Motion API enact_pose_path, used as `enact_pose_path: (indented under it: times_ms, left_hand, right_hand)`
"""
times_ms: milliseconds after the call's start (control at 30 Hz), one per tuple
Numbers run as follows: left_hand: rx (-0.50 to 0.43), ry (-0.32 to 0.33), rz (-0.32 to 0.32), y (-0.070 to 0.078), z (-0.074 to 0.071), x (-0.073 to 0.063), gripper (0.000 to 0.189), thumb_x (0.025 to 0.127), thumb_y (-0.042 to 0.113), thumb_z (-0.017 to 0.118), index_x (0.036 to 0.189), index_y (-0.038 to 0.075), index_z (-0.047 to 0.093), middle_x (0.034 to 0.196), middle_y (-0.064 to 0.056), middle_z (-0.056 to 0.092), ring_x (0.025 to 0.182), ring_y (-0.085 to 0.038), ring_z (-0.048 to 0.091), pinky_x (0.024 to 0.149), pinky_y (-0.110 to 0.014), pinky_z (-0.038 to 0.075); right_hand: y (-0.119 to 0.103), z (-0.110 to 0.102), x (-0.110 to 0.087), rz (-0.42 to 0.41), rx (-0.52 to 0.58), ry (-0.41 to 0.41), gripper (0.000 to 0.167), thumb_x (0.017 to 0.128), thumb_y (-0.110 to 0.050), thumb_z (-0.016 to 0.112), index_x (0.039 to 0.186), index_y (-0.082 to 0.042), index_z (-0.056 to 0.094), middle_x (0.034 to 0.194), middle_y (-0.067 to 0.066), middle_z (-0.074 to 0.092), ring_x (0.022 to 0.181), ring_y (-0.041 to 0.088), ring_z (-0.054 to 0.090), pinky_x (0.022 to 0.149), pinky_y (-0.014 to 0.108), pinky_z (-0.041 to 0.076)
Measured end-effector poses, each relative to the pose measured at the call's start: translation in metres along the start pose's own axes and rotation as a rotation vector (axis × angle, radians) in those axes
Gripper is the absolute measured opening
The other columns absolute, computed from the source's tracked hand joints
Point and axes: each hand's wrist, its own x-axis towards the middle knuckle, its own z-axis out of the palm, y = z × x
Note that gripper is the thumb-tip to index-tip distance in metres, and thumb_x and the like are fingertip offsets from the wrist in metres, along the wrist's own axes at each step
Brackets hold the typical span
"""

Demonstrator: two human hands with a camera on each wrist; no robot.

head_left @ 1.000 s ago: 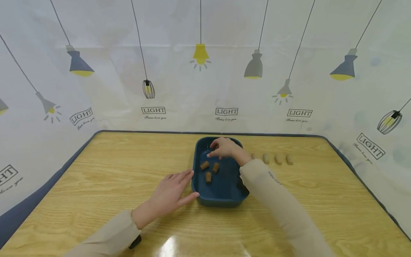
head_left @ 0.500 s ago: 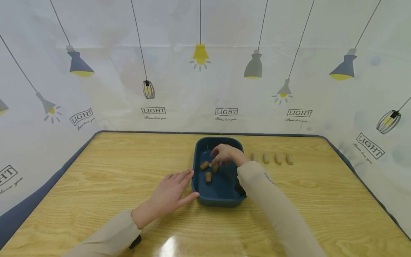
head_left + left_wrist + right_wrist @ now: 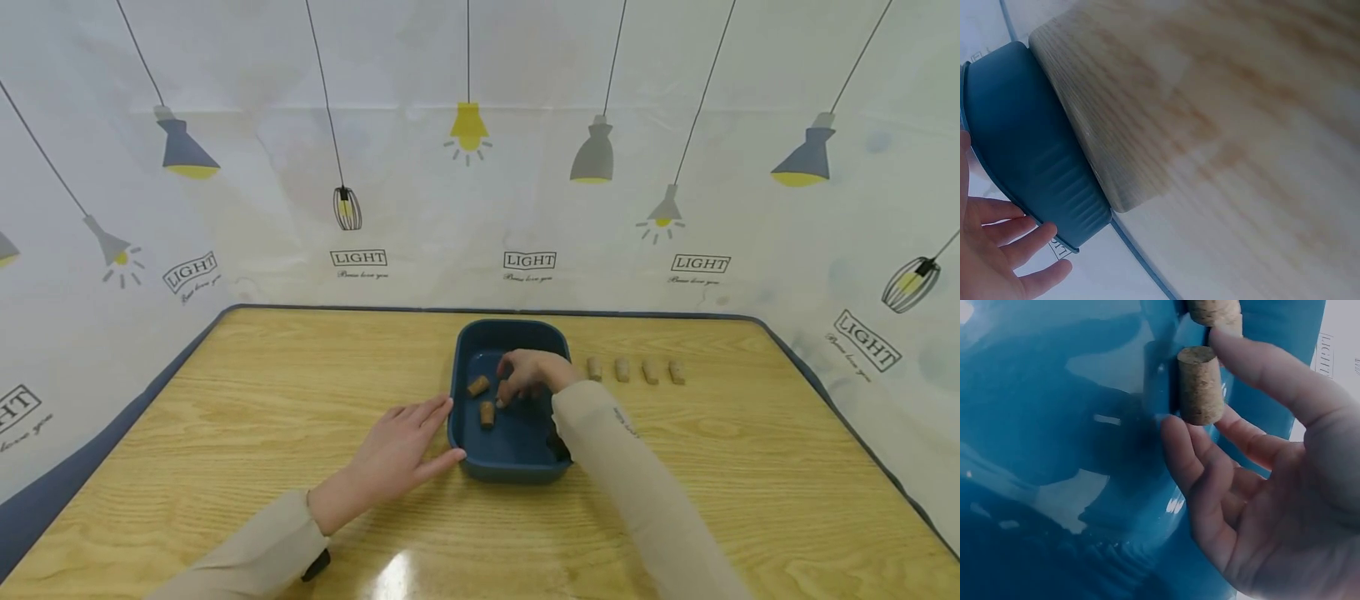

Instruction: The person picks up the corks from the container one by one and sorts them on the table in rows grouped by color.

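A dark blue oblong basin [image 3: 513,473] stands on the wooden table. Against its left rim rests my left hand [image 3: 401,446], fingers extended; the left wrist view shows these fingers [image 3: 1029,244] along the outer edge. My right hand [image 3: 528,375] reaches inside. In the right wrist view its thumb and curled fingers hold a small cork [image 3: 1200,387], which the hand mostly hides from the head view. Two brown corks lie nearby in the basin: one tilted cork [image 3: 477,385] and one nearer cork [image 3: 487,414].
Several paler corks form a row on the table right of the basin, from the leftmost cork [image 3: 594,368] to the rightmost cork [image 3: 677,372]. A lamp-printed backdrop [image 3: 420,208] closes off the table's back and sides.
My right hand has come down and nearer within the basin, onto the right-hand cork, which it now covers. The left hand and the other corks have stayed put.
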Motion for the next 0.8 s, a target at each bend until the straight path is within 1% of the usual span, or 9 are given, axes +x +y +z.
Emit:
enact_pose_path:
  times_ms: [200, 367, 500, 633, 800]
  left_hand:
    - [-0.008, -0.01, -0.005, 0.0, 0.0, 0.0, 0.071, 0.088, 0.058, 0.033, 0.131, 0.002, 0.043, 0.131, -0.01, 0.041, 0.113, -0.022, 0.044, 0.088, -0.042, 0.037]
    - [-0.009, -0.006, -0.008, 0.0, 0.0, 0.0, 0.071, 0.088, 0.058, 0.033, 0.131, 0.002, 0.043, 0.131, -0.01, 0.041, 0.113, -0.023, 0.044, 0.088, -0.042, 0.037]
    - [-0.009, -0.007, -0.011, 0.0, 0.0, 0.0, 0.071, 0.087, 0.058, 0.033, 0.131, 0.002, 0.043, 0.132, -0.01, 0.041, 0.113, -0.023, 0.044, 0.088, -0.042, 0.037]
    - [-0.016, -0.008, -0.01, 0.001, 0.0, 0.0, 0.072, 0.087, 0.058, 0.033, 0.131, 0.002, 0.043, 0.131, -0.01, 0.041, 0.113, -0.023, 0.044, 0.088, -0.043, 0.037]
    - [-0.028, 0.029, 0.007, 0.001, 0.0, 0.0, 0.07, 0.088, 0.056, 0.037, 0.129, 0.001, 0.044, 0.13, -0.012, 0.043, 0.111, -0.025, 0.046, 0.087, -0.043, 0.038]
  right_hand:
    - [0.003, 0.005, 0.006, 0.021, 0.034, 0.045, 0.043, 0.075, -0.012, 0.07, 0.111, -0.007, 0.049, 0.093, 0.009, 0.051, 0.081, 0.02, 0.054, 0.062, 0.031, 0.049]
    - [0.003, 0.005, 0.006, 0.004, 0.088, 0.068, 0.037, 0.075, -0.004, 0.067, 0.108, -0.005, 0.049, 0.088, 0.01, 0.052, 0.076, 0.02, 0.052, 0.061, 0.031, 0.049]
    - [0.004, 0.004, 0.007, -0.055, 0.107, 0.074, 0.037, 0.075, 0.001, 0.064, 0.109, -0.003, 0.051, 0.092, 0.009, 0.052, 0.078, 0.02, 0.052, 0.062, 0.031, 0.049]
    - [0.003, 0.0, 0.005, -0.141, 0.093, 0.09, 0.033, 0.075, 0.001, 0.063, 0.106, -0.003, 0.053, 0.096, 0.007, 0.052, 0.079, 0.021, 0.052, 0.06, 0.032, 0.048]
    - [-0.003, -0.008, -0.002, -0.231, 0.071, 0.1, 0.031, 0.076, -0.001, 0.062, 0.105, -0.004, 0.053, 0.097, 0.007, 0.052, 0.081, 0.021, 0.051, 0.059, 0.033, 0.047]
